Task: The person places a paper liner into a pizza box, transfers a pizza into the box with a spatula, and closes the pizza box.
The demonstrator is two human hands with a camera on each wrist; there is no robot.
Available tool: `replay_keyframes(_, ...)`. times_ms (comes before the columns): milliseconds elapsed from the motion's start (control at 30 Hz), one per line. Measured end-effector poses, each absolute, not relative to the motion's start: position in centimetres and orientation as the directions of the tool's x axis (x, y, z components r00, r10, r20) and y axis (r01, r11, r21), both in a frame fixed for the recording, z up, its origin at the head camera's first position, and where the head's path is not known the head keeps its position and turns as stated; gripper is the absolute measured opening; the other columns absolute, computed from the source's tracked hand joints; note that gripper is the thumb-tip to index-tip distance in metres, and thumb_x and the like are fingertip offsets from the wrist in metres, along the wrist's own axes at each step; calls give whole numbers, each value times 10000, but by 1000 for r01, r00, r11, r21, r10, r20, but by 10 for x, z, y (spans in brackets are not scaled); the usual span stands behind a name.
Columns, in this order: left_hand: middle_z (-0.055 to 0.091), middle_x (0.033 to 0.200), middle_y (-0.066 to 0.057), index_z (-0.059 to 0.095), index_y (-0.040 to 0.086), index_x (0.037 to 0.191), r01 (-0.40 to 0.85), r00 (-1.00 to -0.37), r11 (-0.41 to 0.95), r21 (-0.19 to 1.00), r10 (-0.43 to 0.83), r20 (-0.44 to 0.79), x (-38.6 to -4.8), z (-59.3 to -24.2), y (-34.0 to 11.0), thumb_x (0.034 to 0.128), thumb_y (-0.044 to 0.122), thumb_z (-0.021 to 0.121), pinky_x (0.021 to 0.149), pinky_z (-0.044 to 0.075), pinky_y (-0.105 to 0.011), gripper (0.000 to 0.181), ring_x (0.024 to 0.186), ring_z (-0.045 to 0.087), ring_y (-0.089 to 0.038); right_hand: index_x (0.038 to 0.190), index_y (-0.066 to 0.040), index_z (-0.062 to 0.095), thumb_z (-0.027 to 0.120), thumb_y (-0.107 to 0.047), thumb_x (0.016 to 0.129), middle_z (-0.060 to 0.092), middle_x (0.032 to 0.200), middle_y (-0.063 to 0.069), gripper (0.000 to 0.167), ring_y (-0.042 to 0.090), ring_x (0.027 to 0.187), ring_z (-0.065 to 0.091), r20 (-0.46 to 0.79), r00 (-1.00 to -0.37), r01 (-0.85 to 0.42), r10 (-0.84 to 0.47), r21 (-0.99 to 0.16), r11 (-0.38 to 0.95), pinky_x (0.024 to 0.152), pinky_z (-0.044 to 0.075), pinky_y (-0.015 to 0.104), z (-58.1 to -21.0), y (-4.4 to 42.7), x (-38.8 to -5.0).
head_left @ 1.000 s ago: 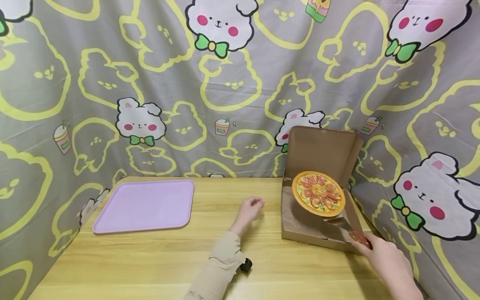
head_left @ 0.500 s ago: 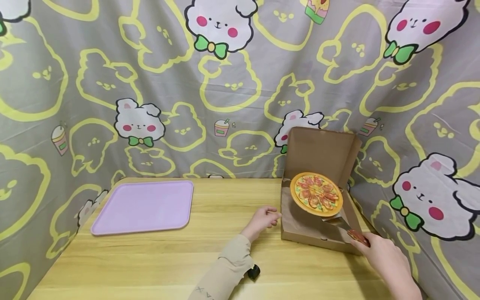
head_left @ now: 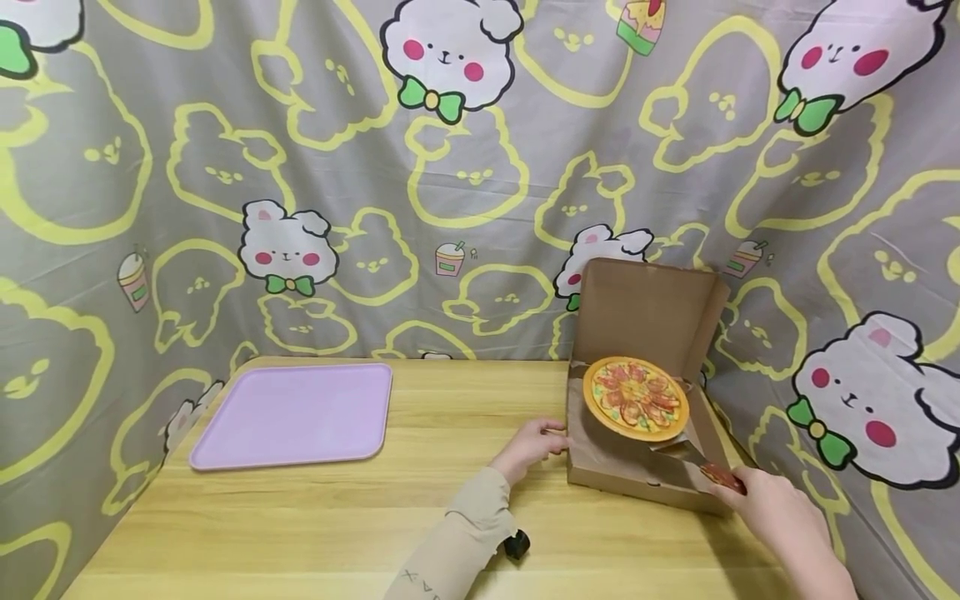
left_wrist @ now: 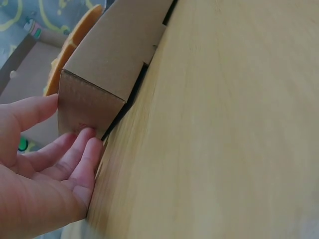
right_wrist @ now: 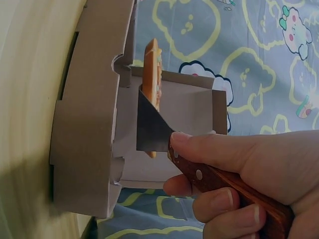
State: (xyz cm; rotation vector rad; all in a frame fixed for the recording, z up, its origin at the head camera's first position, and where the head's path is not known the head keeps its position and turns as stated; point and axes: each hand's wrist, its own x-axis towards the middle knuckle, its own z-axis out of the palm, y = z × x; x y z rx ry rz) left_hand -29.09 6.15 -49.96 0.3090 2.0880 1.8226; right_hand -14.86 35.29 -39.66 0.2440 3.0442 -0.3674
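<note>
My right hand (head_left: 783, 512) grips a spatula by its riveted wooden handle (right_wrist: 214, 177); the flat metal blade (right_wrist: 150, 127) points up and left. On the blade rests a whole round pizza (head_left: 636, 398), tilted a little and held above the floor of an open cardboard pizza box (head_left: 622, 492). In the right wrist view the pizza (right_wrist: 151, 74) shows edge-on, apart from the box. My left hand (head_left: 531, 450) is at the left side of the box. From the left wrist, thumb and fingertips of that hand (left_wrist: 55, 159) touch the box's side wall (left_wrist: 89, 102), fingers loosely bent.
A lilac tray (head_left: 296, 417) lies at the left of the wooden table (head_left: 300, 525). The box lid (head_left: 648, 312) stands upright behind the pizza. A patterned curtain (head_left: 465, 283) hangs behind the table and along both sides. A small black object (head_left: 517, 545) is at my left wrist.
My left hand has moved right across the table to the side of the pizza box. The pizza has sunk slightly on the spatula; my right hand stays in nearly the same place.
</note>
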Motion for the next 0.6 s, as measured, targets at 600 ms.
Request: replay_keyframes(600,677,990,-68,606,15,1269,-45,-905,170,984,410,-112,-292,-503,60,893,179,679,656,415,-223,417,837,599,-127,715,-140,524,655,-346,887,473,645,-7,299,166,586,430,-108,-993,59,40,-183,981,532,308,320,-395,364,-166)
